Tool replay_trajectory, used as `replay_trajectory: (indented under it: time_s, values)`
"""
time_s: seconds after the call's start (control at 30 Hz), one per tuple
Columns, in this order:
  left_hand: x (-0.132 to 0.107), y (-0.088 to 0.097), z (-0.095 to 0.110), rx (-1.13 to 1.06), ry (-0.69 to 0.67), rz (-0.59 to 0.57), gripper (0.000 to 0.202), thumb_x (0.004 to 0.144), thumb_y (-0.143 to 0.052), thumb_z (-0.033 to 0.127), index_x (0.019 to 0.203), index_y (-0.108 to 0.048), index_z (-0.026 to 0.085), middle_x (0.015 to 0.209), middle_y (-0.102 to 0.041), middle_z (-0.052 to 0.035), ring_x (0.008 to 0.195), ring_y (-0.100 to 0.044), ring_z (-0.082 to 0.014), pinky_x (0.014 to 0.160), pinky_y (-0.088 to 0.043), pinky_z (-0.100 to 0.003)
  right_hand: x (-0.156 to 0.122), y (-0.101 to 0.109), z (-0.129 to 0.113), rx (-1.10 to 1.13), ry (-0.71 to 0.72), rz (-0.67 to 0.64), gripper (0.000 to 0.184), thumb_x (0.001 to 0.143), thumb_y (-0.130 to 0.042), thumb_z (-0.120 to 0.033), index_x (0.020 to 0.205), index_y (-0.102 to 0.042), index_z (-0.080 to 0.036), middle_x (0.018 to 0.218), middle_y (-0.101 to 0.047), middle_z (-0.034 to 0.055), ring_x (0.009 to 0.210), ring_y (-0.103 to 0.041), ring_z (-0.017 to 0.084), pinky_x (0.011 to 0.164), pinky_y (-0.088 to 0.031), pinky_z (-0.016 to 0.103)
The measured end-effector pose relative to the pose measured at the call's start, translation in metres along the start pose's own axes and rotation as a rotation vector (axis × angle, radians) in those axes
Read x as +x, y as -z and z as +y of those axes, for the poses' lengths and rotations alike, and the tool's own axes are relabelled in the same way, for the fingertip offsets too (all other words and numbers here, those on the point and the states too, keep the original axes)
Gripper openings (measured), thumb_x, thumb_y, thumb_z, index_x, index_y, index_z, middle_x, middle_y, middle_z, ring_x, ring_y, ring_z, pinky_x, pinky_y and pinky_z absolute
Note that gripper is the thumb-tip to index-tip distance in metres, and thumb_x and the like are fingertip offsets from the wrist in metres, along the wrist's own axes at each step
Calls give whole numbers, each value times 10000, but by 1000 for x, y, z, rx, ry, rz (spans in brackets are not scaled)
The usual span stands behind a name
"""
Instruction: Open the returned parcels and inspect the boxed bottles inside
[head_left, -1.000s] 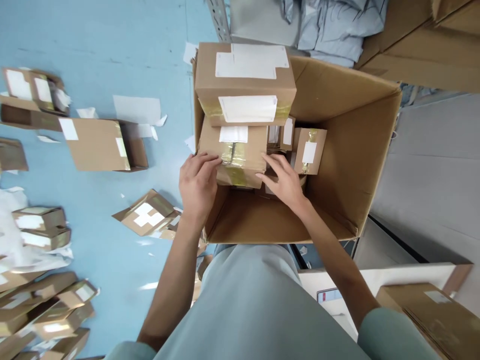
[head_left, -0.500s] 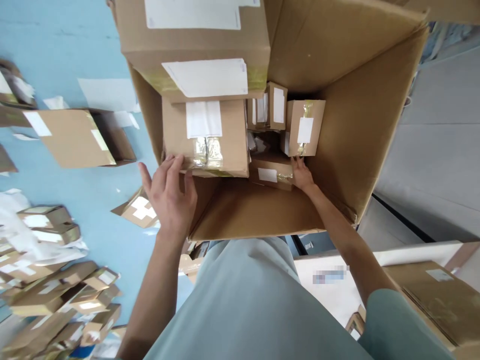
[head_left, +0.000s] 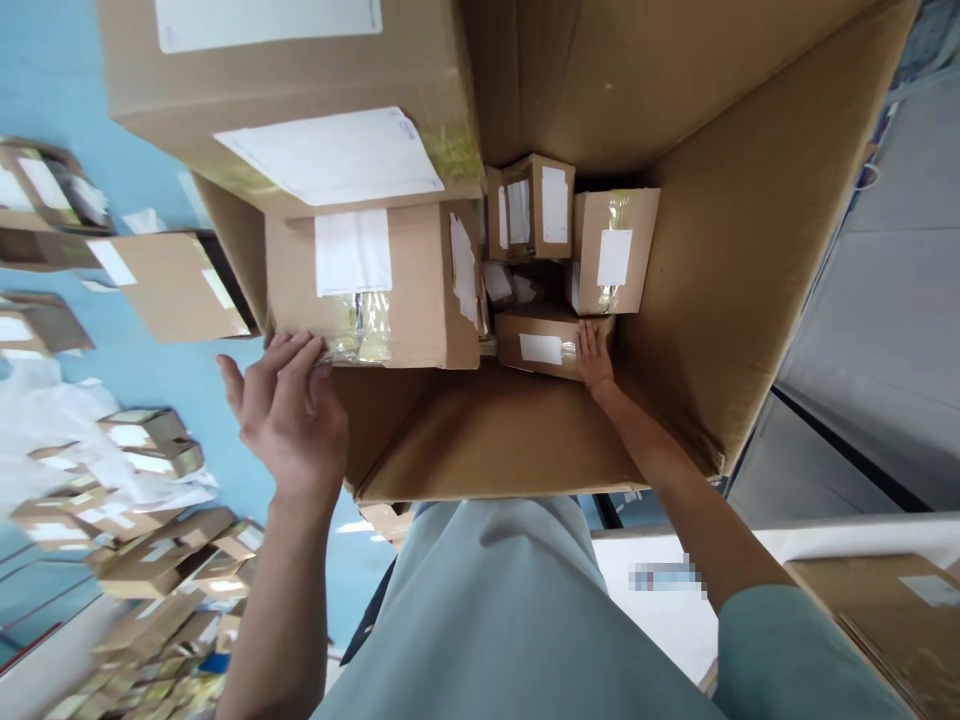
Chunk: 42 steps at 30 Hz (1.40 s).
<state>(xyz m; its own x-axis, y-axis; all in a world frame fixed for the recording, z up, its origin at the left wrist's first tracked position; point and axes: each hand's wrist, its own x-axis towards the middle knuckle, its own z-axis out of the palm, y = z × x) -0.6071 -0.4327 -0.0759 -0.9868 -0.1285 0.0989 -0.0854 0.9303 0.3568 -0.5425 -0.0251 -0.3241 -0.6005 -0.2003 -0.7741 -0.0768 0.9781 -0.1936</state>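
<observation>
Reaching deep into the big carton (head_left: 720, 330), the right hand (head_left: 594, 358) is lying flat and spread on a small taped parcel (head_left: 541, 342) at the bottom — stiff, likely light, best pinched across its short sides. The left hand (head_left: 289, 420) is bracing the medium box (head_left: 375, 290) with loose fingers, gripping nothing.

the big carton (head_left: 720, 300) is plain matt brown cardboard, smooth inside. the parcels within, such as the medium box (head_left: 405, 290) and small box (head_left: 544, 345), are the same cardboard with matt white paper labels and glossy clear tape. the floor (head_left: 45, 80) looks smooth, light blue.
</observation>
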Motion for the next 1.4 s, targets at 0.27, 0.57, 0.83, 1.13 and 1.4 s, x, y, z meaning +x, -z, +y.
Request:
replay_trajectory:
  time_s: [0.27,0.57,0.83,1.13,1.4]
  values:
    - [1,-3,2,27,-4,28,308,1116,-574,301,1238,-809,142,1295,-813,-173,1352,-748,-301,1381,-319,-632,2,1,24,-70,18,-2,833,1033,-626,-277,1762,-327,-8,1864,-93,302,1757,-93,451,1360,-91,786]
    - [3,-4,3,-14,28,-3,300,1099,-582,323,1234,-795,161,1319,-799,-182,1392,-716,-325,1374,-316,-631,1,30,-16,-221,113,-107,1284,756,-980,-346,1799,-276,-92,1841,-83,371,1727,-136,555,1262,-383,720]
    - [3,-7,9,-100,62,-36,291,1098,-546,319,1234,-765,183,1355,-773,-155,1445,-663,-331,1364,-298,-652,-84,123,-30,-211,189,-35,1482,571,-1096,-440,1785,-318,-100,1863,-49,344,1702,-73,634,1315,-311,737]
    - [8,26,58,-153,8,-137,670,934,-628,266,1576,-545,96,1724,-450,-319,1691,-340,-437,1376,-193,-710,-237,211,-68,-120,65,189,1375,633,-1067,-444,1776,-354,-168,1867,-161,299,1705,-109,620,1302,-355,714]
    - [-67,20,142,-509,129,-375,731,983,-674,563,1536,-542,104,1628,-532,-342,1609,-463,-443,1341,-340,-653,-297,267,-93,-87,119,344,1415,546,-1078,-530,1748,-417,-182,1803,-354,259,1677,-191,635,1303,-349,740]
